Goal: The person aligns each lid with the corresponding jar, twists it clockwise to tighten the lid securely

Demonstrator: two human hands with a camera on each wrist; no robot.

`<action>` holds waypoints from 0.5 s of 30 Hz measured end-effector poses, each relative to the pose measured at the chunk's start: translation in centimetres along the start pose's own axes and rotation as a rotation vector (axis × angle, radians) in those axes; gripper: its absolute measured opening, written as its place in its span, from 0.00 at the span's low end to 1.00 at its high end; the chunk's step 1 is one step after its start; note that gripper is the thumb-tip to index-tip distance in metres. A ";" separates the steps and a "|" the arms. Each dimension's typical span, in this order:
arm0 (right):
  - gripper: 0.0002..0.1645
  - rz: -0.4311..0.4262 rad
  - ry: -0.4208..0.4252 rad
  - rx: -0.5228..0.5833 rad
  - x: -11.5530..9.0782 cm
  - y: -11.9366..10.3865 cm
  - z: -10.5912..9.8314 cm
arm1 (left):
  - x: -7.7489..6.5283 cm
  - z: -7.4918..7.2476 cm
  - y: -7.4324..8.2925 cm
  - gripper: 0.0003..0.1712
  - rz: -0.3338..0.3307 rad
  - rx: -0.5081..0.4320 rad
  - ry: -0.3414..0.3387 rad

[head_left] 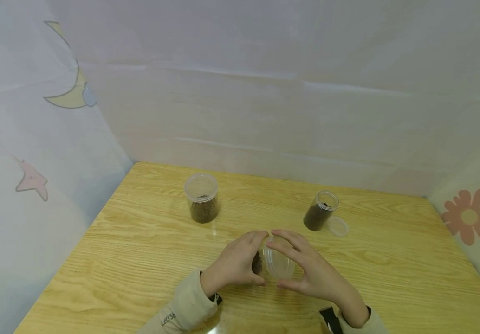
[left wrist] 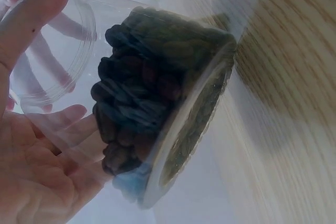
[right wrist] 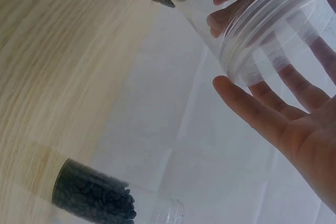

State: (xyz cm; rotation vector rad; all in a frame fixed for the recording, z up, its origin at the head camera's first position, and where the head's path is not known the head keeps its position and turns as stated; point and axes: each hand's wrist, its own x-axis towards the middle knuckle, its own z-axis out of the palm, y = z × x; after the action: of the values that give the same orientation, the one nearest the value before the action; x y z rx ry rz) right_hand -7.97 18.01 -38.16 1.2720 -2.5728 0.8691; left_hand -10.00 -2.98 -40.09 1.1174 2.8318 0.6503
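A clear jar [left wrist: 152, 82] partly filled with dark, bean-like pieces is held between both hands. It tilts, with its lidded end towards the right hand in the head view. My left hand [head_left: 236, 260] curves round the jar's side, thumb and fingers spread about it. On the other side, my right hand [head_left: 312, 268] has its fingers and thumb round the clear lid [head_left: 282, 265] at the jar's ribbed end. Several right fingers show through the clear plastic in the right wrist view. Whether the lid is loose cannot be seen.
A wide lidded jar [head_left: 204, 209] with brown contents stands at the back left of the wooden table [head_left: 139, 260]. Back right is a narrower, open-looking jar [head_left: 317, 216] of dark beans, beside a loose clear lid [head_left: 338, 226]. A pale cloth [head_left: 240, 93] hangs behind.
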 end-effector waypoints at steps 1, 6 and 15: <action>0.49 0.000 0.001 0.001 0.0 0.0 0.0 | 0.0 0.0 0.0 0.56 -0.001 0.000 0.000; 0.47 -0.017 0.034 -0.006 0.1 -0.1 0.0 | 0.0 0.0 0.0 0.56 -0.002 0.000 0.003; 0.44 0.084 0.066 -0.056 0.2 -0.3 0.2 | -0.1 0.0 0.1 0.56 0.006 0.007 0.014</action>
State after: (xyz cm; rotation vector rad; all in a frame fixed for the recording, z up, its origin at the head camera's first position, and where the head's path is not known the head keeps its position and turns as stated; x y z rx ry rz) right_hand -7.80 17.65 -38.11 1.1081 -2.5958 0.8332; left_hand -9.90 -2.98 -40.09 1.1270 2.8461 0.6522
